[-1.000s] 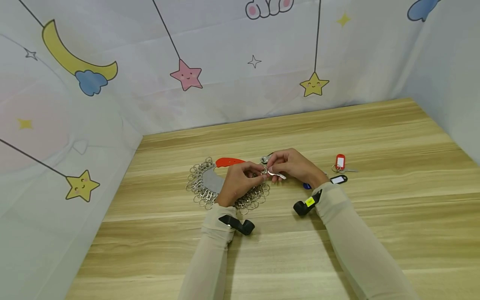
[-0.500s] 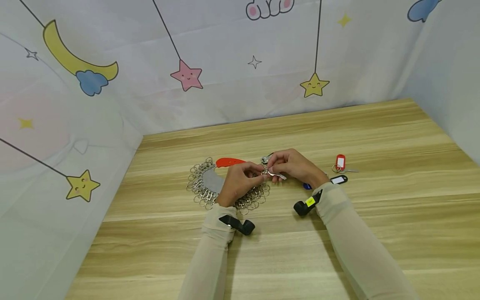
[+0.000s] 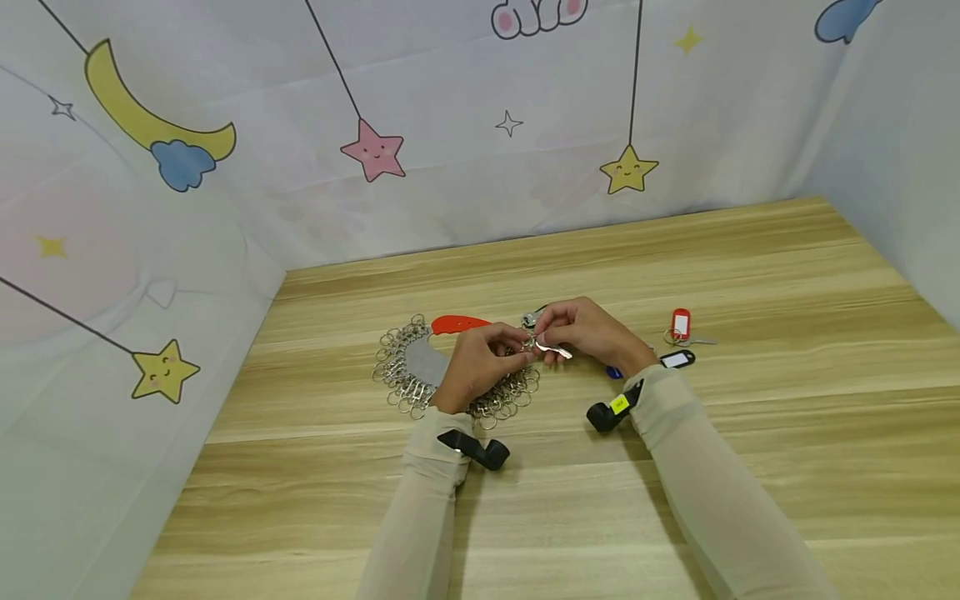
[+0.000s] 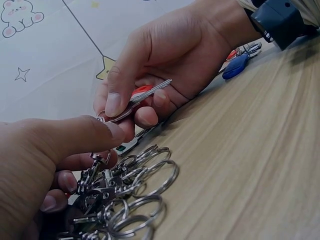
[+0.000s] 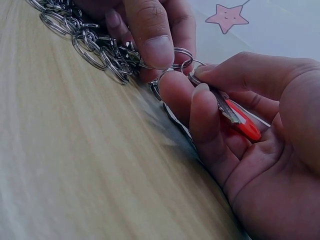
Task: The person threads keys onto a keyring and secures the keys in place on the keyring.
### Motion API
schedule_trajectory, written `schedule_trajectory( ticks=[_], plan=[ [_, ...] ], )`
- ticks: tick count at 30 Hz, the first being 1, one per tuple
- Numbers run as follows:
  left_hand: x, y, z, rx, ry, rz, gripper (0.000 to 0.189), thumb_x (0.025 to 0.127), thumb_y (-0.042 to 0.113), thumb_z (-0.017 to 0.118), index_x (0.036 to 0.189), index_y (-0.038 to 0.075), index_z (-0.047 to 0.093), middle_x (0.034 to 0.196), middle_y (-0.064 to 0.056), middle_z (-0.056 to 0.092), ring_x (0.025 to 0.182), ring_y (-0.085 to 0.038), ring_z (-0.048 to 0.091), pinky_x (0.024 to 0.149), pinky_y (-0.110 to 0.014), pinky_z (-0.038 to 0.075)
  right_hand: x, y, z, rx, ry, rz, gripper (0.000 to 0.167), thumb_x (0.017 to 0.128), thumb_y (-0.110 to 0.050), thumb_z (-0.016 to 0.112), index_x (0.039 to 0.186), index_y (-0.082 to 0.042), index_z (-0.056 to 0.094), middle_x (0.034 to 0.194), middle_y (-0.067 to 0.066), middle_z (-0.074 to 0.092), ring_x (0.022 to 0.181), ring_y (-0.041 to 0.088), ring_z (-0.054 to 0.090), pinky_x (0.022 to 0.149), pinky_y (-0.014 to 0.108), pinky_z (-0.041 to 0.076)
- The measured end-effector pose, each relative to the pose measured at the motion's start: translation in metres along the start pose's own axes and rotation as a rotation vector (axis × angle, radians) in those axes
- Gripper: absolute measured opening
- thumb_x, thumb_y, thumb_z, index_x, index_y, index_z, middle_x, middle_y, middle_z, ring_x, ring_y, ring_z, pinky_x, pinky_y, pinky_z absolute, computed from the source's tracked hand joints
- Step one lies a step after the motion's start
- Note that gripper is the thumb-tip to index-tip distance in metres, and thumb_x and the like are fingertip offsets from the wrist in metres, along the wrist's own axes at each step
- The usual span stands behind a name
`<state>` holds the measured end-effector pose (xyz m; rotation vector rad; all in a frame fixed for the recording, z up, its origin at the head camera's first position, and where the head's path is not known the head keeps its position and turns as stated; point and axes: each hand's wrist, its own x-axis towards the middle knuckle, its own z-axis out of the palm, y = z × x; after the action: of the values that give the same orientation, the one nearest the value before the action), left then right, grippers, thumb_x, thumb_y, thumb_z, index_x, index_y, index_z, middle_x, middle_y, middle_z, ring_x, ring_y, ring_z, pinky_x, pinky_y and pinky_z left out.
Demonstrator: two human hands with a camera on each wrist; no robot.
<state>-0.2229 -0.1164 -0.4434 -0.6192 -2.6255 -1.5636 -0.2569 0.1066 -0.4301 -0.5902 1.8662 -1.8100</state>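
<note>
Above the counter (image 3: 540, 517), the left hand (image 3: 480, 362) pinches a metal ring (image 5: 185, 51) and the right hand (image 3: 594, 332) a key (image 3: 557, 350) just beside it; both wrist views reveal a red tag (image 5: 249, 129) within the right hand, hidden from the head view.

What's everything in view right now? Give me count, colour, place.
Held key: one clearly seen, silver, right fingers
Held red tag: one, red, right palm
Plate: one, grey, under left hand
Handle: one, red, plate's far side
Clips and rings: many, silver, plate's edge
Loose red tag: one, red, table right
Black tag: one, black, by right wrist
Blue tag: one, blue, by right wrist
Table: one, wood-coloured, below
Backdrop: white, printed, behind
Wrist cameras: two, black, wrists
Sleeves: two, beige, forearms
Left hand: one, centre
Right hand: one, centre-right
</note>
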Motion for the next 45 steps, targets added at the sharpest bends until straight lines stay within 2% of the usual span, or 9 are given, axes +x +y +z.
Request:
schedule_trajectory(
  ticks=[15,23,29,45],
  plan=[
    [-0.0007,0.0015,-0.0004,0.022,0.004,-0.022,0.020,0.084,0.021,0.085,0.100,0.013,0.077,0.082,0.005,0.069,0.067,-0.016,0.062,0.061,-0.031,0.052,0.0001,0.0022,-0.0008,-0.023,-0.013,-0.024,0.012,0.097,0.001,0.057,0.104,0.005,0.066,0.084,0.025,0.068,0.068,0.031,0.068,0.058,0.033,0.051],
    [-0.0004,0.0012,-0.0004,0.014,-0.010,0.000,0.027,0.084,0.015,0.084,0.109,0.016,0.075,0.084,0.008,0.072,0.067,-0.015,0.061,0.061,-0.031,0.050,0.0008,0.0020,-0.0005,-0.018,-0.014,-0.023,0.012,0.098,0.000,0.058,0.105,0.007,0.065,0.084,0.024,0.069,0.067,0.030,0.067,0.057,0.033,0.051],
    [-0.0003,0.0009,-0.0004,0.004,-0.003,-0.012,0.023,0.083,0.015,0.085,0.104,0.015,0.076,0.084,0.006,0.071,0.070,-0.014,0.064,0.064,-0.031,0.053,0.0011,0.0011,-0.0002,-0.019,-0.003,-0.012,0.012,0.098,-0.001,0.059,0.104,0.005,0.067,0.084,0.025,0.068,0.067,0.030,0.067,0.057,0.032,0.050],
    [-0.0003,0.0013,-0.0002,0.019,0.014,-0.008,0.021,0.083,0.022,0.085,0.100,0.013,0.076,0.083,0.006,0.070,0.068,-0.015,0.062,0.062,-0.032,0.052,0.0004,0.0012,-0.0003,-0.052,-0.010,-0.026,0.012,0.097,0.000,0.058,0.104,0.006,0.066,0.083,0.023,0.068,0.069,0.032,0.067,0.059,0.034,0.052]
  ],
)
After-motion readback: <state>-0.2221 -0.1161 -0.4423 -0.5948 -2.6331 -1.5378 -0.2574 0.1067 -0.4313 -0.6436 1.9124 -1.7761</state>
